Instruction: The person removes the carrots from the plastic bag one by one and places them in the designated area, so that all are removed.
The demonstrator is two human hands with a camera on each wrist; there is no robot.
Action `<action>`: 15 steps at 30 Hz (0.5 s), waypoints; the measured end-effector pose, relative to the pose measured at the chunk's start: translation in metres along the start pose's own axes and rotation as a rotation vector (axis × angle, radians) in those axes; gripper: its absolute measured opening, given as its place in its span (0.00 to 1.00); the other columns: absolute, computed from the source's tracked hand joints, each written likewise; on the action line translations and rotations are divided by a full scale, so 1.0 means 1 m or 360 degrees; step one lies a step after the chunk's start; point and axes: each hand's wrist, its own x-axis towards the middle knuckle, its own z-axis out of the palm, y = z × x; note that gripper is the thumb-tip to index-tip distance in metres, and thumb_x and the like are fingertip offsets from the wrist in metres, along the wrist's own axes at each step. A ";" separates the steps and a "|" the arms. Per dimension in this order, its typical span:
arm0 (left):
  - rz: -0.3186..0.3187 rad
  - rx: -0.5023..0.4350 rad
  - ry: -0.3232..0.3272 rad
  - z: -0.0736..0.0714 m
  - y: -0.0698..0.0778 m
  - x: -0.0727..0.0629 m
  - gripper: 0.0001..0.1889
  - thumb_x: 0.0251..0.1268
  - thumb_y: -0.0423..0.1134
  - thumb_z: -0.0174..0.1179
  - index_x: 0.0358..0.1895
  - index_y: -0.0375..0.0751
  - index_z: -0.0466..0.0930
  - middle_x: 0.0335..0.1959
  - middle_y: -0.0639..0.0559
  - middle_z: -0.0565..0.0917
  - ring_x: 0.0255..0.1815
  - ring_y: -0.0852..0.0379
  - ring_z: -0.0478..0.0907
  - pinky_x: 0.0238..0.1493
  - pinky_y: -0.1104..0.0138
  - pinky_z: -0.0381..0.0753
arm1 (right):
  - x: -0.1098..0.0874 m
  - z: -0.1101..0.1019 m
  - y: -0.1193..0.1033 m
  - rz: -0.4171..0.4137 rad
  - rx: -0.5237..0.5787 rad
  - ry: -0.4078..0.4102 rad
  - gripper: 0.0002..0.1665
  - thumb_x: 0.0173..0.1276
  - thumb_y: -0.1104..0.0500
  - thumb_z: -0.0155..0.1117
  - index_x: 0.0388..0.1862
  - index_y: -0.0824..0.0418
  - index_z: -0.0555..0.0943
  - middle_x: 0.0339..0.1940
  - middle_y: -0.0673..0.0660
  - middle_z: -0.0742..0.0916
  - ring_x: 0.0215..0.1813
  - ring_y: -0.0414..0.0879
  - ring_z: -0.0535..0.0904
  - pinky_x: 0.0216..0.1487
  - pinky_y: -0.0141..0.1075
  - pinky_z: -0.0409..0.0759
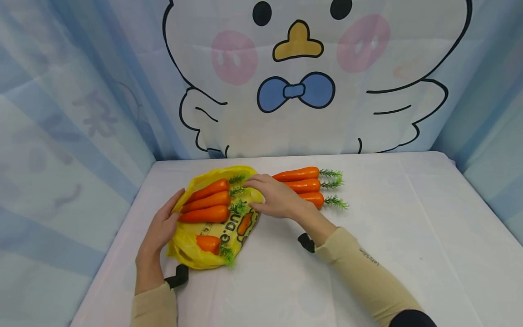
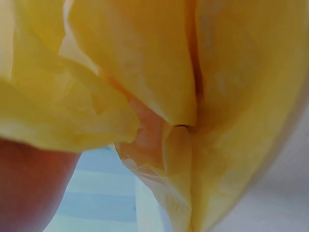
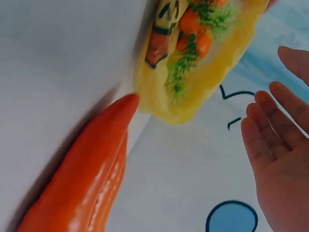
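Head view | yellow plastic bag (image 1: 189, 252) on surface (image 1: 429, 218), left side; four artificial carrots (image 1: 210, 201) showing inside, three loose carrots (image 1: 304, 186) nearer far edge | left hand (image 1: 160, 222) grips bag rim; right hand (image 1: 277, 196) at bag, fingers loose, grasping nothing | bag likely limp, take rim; carrots probably light, stiff, slick, take thick end | print (image 1: 233, 222) ".DU", rest unclear

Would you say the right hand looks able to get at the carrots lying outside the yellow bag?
Probably yes: the right hand looks empty, and those carrots lie on the white table close by, with nothing seen resting on them.
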 end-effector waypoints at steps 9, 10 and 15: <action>0.0023 0.0006 -0.0007 -0.001 0.001 0.001 0.33 0.74 0.30 0.34 0.82 0.47 0.50 0.81 0.44 0.54 0.81 0.40 0.47 0.76 0.41 0.47 | 0.021 0.015 -0.026 -0.0033 -0.0026 -0.0119 0.30 0.71 0.53 0.67 0.70 0.61 0.75 0.71 0.56 0.75 0.72 0.51 0.68 0.72 0.41 0.67; 0.0022 0.0007 -0.0007 -0.001 0.001 0.001 0.33 0.74 0.30 0.34 0.82 0.47 0.50 0.81 0.44 0.53 0.81 0.40 0.47 0.76 0.41 0.47 | 0.023 0.017 -0.028 -0.0042 -0.0034 -0.0126 0.30 0.71 0.53 0.67 0.69 0.61 0.75 0.71 0.56 0.75 0.72 0.51 0.68 0.72 0.41 0.67; -0.0008 0.0020 -0.0005 0.000 0.001 0.000 0.33 0.74 0.30 0.35 0.82 0.47 0.50 0.81 0.44 0.53 0.81 0.41 0.46 0.76 0.41 0.47 | 0.031 0.031 -0.042 -0.0108 -0.0085 -0.0179 0.30 0.72 0.52 0.67 0.69 0.61 0.76 0.70 0.55 0.76 0.71 0.50 0.69 0.72 0.39 0.66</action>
